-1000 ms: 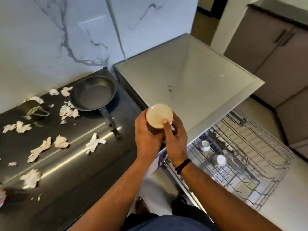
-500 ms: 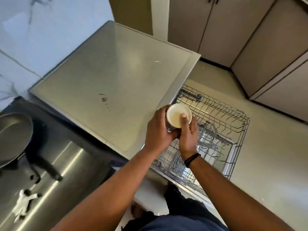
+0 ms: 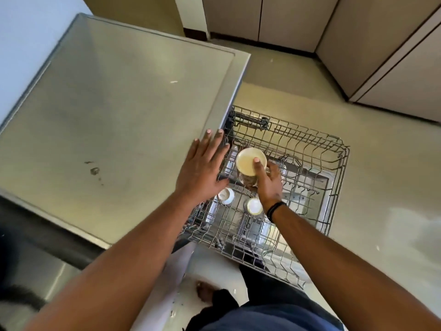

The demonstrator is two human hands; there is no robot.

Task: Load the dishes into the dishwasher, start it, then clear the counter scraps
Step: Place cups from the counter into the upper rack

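Observation:
My right hand (image 3: 268,185) grips a cream-coloured cup (image 3: 249,162), turned bottom up, over the pulled-out wire dishwasher rack (image 3: 310,149). The thumb lies across the cup's pale base. My left hand (image 3: 202,166) hovers flat with straight fingers just left of the cup, above the rack's left edge and the counter's rim, holding nothing. Two small white cups (image 3: 225,195) (image 3: 254,206) sit in the rack below my hands.
A grey steel worktop (image 3: 107,115) fills the left, with a small stain on it. Beige floor (image 3: 381,163) and cabinet doors (image 3: 393,56) lie to the right and behind the rack. A dark counter edge (image 3: 35,235) shows at the lower left.
My left hand has let go of the cup and spread flat. My right hand has carried the cup down over the rack. The view has swung right, away from the pan and scraps.

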